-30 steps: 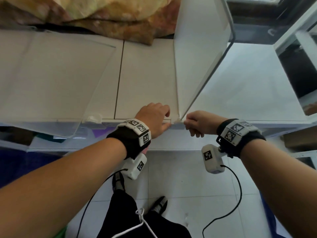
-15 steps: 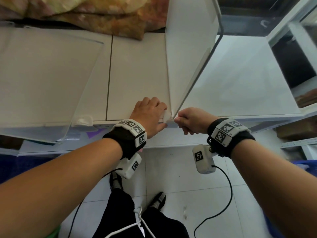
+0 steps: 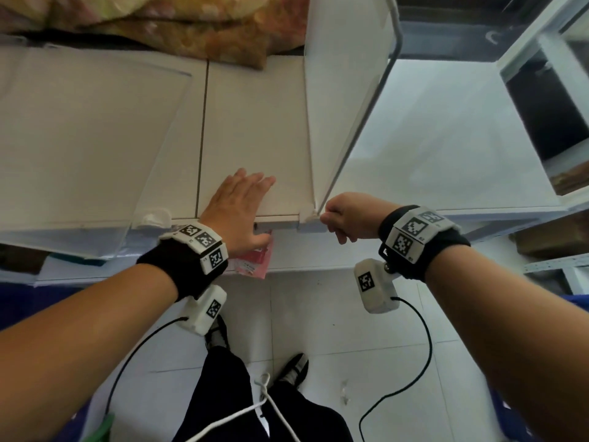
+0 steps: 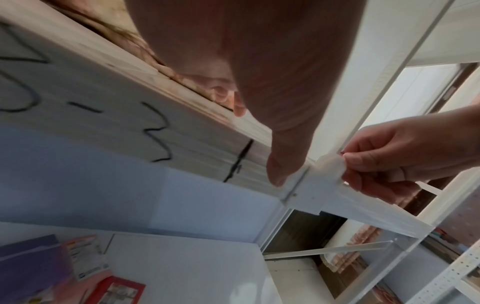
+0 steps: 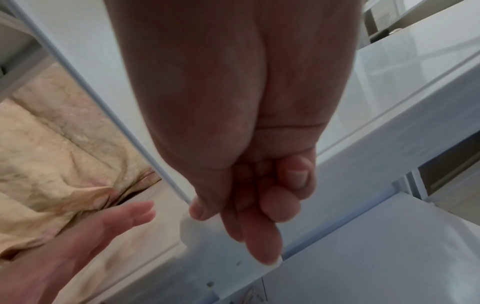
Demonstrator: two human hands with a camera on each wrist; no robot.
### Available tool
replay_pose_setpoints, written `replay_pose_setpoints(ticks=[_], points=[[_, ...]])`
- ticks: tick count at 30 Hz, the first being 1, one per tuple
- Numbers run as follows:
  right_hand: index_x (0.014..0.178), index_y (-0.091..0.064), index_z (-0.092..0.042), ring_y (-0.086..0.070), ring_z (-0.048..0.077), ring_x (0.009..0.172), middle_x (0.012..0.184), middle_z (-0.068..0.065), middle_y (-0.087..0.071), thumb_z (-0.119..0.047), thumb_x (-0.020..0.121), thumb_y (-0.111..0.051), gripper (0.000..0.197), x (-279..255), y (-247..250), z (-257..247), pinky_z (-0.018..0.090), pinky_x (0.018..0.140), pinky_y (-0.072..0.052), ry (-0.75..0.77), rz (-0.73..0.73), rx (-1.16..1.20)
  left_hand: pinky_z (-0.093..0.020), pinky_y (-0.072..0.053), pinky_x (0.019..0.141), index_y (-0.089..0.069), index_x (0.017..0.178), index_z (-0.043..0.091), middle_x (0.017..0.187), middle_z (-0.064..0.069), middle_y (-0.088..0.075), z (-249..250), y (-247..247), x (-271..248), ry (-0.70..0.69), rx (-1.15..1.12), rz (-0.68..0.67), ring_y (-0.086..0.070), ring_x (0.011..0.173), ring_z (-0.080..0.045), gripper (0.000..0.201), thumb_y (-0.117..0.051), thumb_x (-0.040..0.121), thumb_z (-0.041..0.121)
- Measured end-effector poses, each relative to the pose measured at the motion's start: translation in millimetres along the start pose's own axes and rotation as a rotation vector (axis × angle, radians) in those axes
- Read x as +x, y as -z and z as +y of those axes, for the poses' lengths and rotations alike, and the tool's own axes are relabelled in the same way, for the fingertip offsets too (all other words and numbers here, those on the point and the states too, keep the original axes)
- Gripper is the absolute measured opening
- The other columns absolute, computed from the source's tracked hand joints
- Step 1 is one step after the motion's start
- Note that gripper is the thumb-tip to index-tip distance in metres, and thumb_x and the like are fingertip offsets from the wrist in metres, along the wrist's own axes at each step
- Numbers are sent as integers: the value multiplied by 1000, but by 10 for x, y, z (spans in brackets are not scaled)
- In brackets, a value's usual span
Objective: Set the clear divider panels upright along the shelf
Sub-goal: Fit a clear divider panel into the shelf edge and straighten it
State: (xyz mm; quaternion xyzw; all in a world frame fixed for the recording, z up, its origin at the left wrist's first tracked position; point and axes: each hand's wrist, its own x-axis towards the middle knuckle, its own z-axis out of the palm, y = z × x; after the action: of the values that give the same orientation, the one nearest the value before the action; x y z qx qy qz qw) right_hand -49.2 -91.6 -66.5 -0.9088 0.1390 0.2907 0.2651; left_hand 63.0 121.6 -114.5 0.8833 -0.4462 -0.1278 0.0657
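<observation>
A clear divider panel (image 3: 347, 74) stands upright on the white shelf (image 3: 255, 122), front to back. My right hand (image 3: 322, 218) pinches the pale clip (image 4: 328, 164) at the panel's front foot, on the shelf's front edge. In the right wrist view my right hand (image 5: 207, 207) has its fingers curled beside the panel's thin edge (image 5: 103, 102). My left hand (image 3: 251, 212) lies flat on the shelf just left of the panel, fingers straight, with the thumb (image 4: 280, 164) against the front edge. A second clear panel (image 3: 79, 138) appears to stand at the left, clip (image 3: 153, 218) at the front.
Patterned bedding (image 3: 159, 23) fills the back of the shelf. A red packet (image 3: 251, 263) lies on the level below. A white frame (image 3: 541, 43) rises at the right. Pale floor tiles (image 3: 318, 314) and my feet are below.
My left hand has let go of the panel's front corner and spread flat on the shelf to its left. My right hand keeps its pinch on the clip.
</observation>
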Motion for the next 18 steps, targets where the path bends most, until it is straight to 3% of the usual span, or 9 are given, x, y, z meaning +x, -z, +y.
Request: replay_pose_setpoints(ticks=[7,18], points=[[79,-61,-13,-56,9,55,69,0,-69,-29,100,-45,30,147,-91,-309,28,64,-44,59,-12,-27,-38,5,120,5,152,25,162,-2,3,-131,-92,-247,77,-49,19,11,147,-23,109,-65,77,59],[73,-58,-22,-59,9,58,63,-4,-67,-33,100,-46,32,280,-115,-460,28,67,-45,105,-42,-60,-38,2,120,-8,153,22,162,-1,-4,-150,-158,-204,56,-68,67,5,148,-22,100,-59,79,64]])
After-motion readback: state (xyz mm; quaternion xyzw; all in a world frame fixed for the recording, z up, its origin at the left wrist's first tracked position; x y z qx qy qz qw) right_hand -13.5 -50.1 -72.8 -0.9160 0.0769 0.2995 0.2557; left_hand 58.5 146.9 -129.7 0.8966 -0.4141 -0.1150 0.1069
